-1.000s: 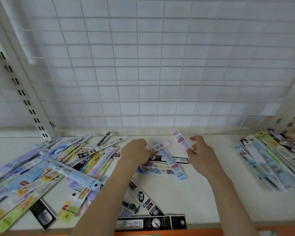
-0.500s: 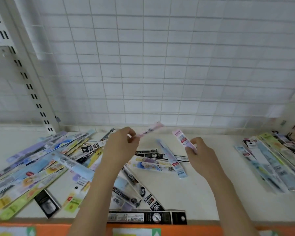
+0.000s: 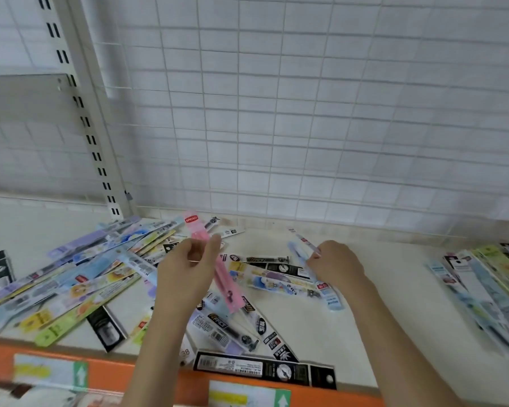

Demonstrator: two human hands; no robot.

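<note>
Far left of frame: loose heap of pen packets (image 3: 71, 277), pastel and yellow, fanned across the white shelf (image 3: 400, 274), with a slotted upright (image 3: 80, 113) rising behind it. Centre left: left hand (image 3: 185, 268) raised above the shelf, thumb and fingers closed on a pink packet (image 3: 229, 289). The packet runs diagonally, its red label end up toward the wire grid (image 3: 306, 113) and its lower end hanging over scattered black packets. Lower centre: one long black packet (image 3: 262, 370) lies along the orange shelf edge (image 3: 115, 368). Centre right: right hand (image 3: 335, 264) low, near the shelf, fingers curled and pinching a pale packet (image 3: 304, 242) blurred at its tip. Far right: a second pile of packets (image 3: 488, 292), laid roughly parallel, well apart from both hands.
</note>
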